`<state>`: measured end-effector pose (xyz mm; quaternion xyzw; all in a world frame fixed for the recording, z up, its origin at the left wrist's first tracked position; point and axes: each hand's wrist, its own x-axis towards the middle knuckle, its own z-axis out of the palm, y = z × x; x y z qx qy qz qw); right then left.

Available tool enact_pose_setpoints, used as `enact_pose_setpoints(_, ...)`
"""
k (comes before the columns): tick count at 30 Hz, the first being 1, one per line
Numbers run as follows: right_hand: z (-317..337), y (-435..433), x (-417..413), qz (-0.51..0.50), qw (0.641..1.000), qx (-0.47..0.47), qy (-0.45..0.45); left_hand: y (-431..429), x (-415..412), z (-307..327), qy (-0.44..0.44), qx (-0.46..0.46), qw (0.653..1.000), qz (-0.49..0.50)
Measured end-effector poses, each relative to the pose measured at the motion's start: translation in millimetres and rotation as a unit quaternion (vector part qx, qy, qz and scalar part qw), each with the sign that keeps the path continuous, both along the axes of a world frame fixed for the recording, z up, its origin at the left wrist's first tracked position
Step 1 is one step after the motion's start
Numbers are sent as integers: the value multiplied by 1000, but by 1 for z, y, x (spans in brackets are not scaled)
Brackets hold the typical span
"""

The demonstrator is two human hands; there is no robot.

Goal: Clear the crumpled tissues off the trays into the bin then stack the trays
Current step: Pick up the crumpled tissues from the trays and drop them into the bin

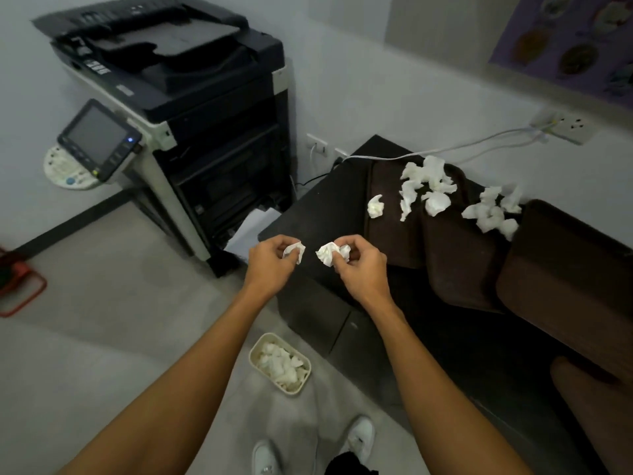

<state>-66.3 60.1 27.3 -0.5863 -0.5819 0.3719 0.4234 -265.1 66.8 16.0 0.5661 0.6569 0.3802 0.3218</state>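
My left hand [270, 262] grips a crumpled white tissue [295, 251], and my right hand [359, 265] grips another crumpled tissue [329, 252]; both hover over the left edge of a dark cabinet. Three brown trays lie on the cabinet: a far one [387, 234], a middle one [459, 269] and a near one [565, 286]. Several crumpled tissues sit on them, one lone [375, 206], a cluster [426, 186] and another cluster [493, 214]. A small cream bin [255, 351] on the floor below my arms holds several tissues.
A large black copier [191, 108] stands left of the dark cabinet [318, 313], against the wall. A white cable [445, 149] runs from a wall socket [561, 126] across the cabinet's back. A red object [19, 286] lies on the floor at far left. My white shoes [359, 437] are near the bin.
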Motion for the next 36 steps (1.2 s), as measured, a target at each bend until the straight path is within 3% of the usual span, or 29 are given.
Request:
enact_pose_setpoints(7, -37, -32, -84, 38, 998, -33, -33, -41, -77, -37, -10, -38, 998, 58)
enact_pose_setpoints(15, -102, -38, -119, 69, 990, -105, -68, -70, -113, -102, -25, -112, 986, 123)
enact_pose_setpoints(22, -201, -42, -116, 101, 968, -176, -144, -77, -115, -187, -32, -169, 972, 159)
enact_pose_setpoints(36, -451, -23, -112, 153, 924, -262, -234, -72, -95, -423, -46, -251, 951, 173)
